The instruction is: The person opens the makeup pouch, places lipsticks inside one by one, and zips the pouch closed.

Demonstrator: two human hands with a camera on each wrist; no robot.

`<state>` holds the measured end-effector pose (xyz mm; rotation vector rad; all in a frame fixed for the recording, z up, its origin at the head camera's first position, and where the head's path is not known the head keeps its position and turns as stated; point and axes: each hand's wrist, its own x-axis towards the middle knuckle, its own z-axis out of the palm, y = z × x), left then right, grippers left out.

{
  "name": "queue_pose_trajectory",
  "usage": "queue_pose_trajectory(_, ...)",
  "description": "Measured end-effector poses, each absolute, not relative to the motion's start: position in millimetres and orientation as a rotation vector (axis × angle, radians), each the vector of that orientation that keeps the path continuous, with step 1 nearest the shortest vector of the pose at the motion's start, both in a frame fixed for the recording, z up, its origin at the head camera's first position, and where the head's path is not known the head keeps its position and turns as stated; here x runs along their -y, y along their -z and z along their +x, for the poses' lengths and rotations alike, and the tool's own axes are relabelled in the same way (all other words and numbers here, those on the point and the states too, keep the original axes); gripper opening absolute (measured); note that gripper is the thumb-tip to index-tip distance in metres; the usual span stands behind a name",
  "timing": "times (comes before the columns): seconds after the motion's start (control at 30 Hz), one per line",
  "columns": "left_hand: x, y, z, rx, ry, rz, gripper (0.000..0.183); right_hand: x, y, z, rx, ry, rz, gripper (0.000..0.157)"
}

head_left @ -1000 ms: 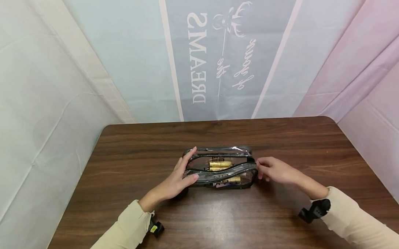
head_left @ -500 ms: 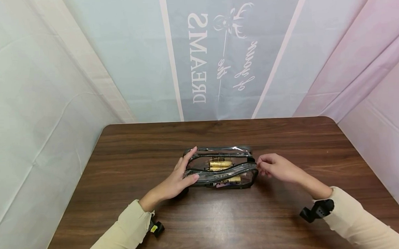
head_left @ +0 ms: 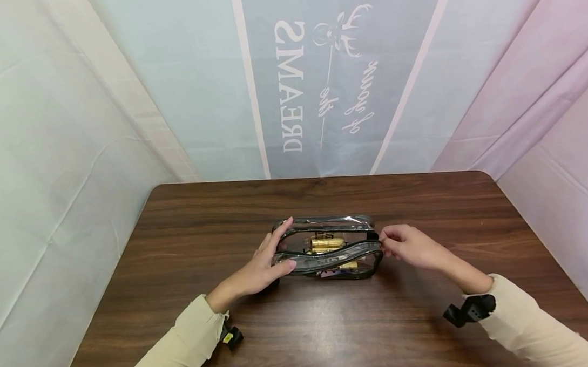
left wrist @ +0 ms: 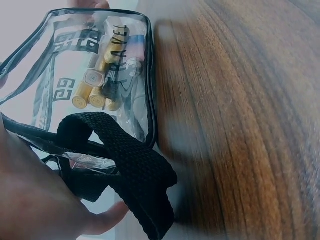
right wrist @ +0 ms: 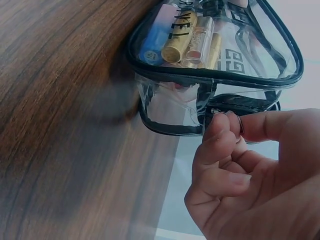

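A clear toiletry bag (head_left: 345, 255) with black trim sits on the table, its top zipper parted. Inside lie several gold tubes (head_left: 327, 241), and a pink-and-blue item (right wrist: 159, 37) shows through the wall in the right wrist view. Spread across the bag's left end, my left hand (head_left: 258, 268) rests with thumb and index finger extended along its upper edges. A black webbing strap (left wrist: 125, 145) loops beside that hand. At the right end my right hand (head_left: 413, 248) pinches a small metal zipper pull (right wrist: 240, 122) between thumb and fingertips, which partly hide it.
The dark wood table (head_left: 203, 219) extends around the bag on every side. Fabric backdrops (head_left: 213, 89) stand behind it and to both sides. A black wrist camera (head_left: 468, 311) is strapped to the right forearm, another (head_left: 231, 337) to the left.
The bag has shifted slightly to the right, with my left hand moving along on it. My right hand has risen a little and moved slightly right, still at the bag's right end.
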<state>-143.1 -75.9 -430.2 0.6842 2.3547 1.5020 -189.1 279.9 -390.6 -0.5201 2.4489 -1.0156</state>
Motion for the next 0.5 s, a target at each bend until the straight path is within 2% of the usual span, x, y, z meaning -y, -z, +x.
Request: queue_pose_trajectory(0.5, 76.1, 432.0, -142.4, -2.445, -1.421, 0.696, 0.077, -279.5, 385.5, -187.5, -2.494, 0.998, -0.535, 0.020)
